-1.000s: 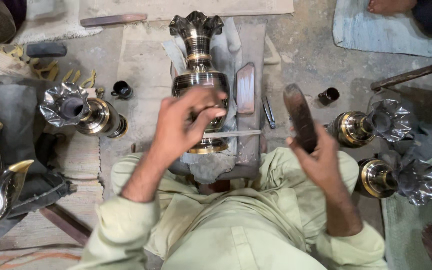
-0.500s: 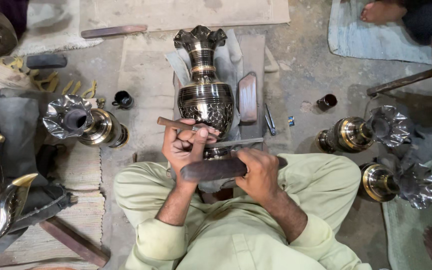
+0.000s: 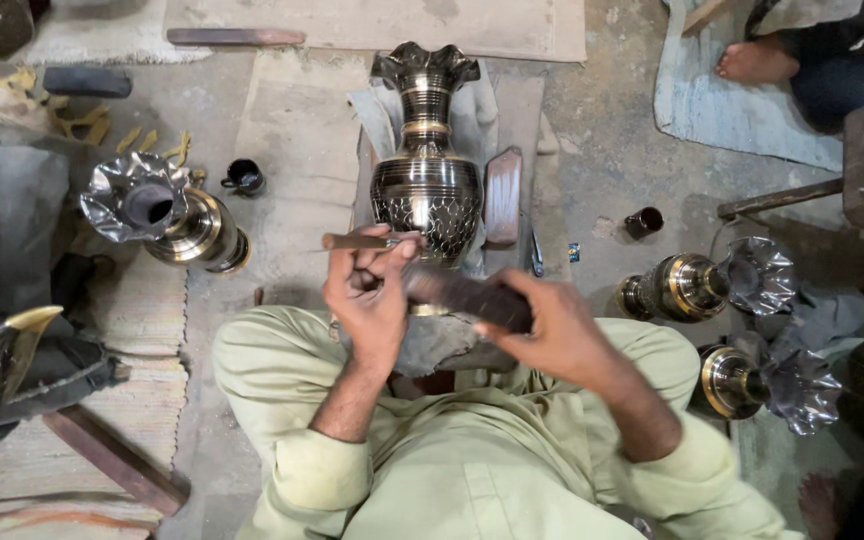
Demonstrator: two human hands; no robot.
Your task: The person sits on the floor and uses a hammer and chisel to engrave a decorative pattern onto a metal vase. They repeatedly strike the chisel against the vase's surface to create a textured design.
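Workshop floor: brass vase [image 3: 426,180] just beyond hands, chisel [image 3: 357,241] touching it.

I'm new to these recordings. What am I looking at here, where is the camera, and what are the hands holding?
The camera sits on a seated person's head, looking down at their lap and a workshop floor. The left hand holds a thin rod-like tool against a dark, patterned metal vase lying on cloth. The right hand grips a dark wooden baton, blurred. Similar vases lie at left and right. Another person's bare foot shows at top right.
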